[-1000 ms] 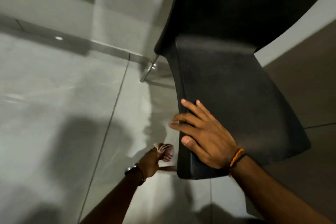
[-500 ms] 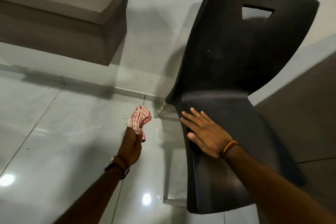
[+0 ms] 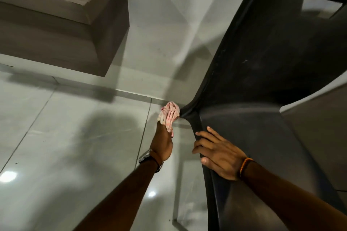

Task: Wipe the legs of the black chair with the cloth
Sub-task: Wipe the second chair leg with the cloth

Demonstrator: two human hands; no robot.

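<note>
Chair: the black chair fills the frame from 12 round to 5 o'clock, seat edge facing the camera, backrest rising toward 1 o'clock.
Left hand: the left hand, just below frame centre, is closed in a fist on the cloth, a bunched pink-and-white rag that stands out above the knuckles.
Cloth position: at frame centre, pressed against or just touching the chair's edge where seat meets backrest; actual contact cannot be confirmed.
Right hand: the right hand, at 4 o'clock of the cloth, lies flat on the seat's left edge, fingers spread, thumb over the rim; it braces and grips nothing.
Legs: a pale metal leg shows dimly below the seat at 6 o'clock, well apart from the cloth.
Floor: glossy tiles with light glare, from 7 to 9 o'clock.
Risk 1: the cloth sits at the seat joint, not on a leg; the legs could be missed if wiping carries on here.
Risk 2: pushing on the seat edge could slide or tip the chair on the polished tile.
Risk 3: loose cloth ends could snag at the joint and pull free of the fist.
Risk 4: the lower leg is shadowed, so leftover dirt may go unseen.
</note>
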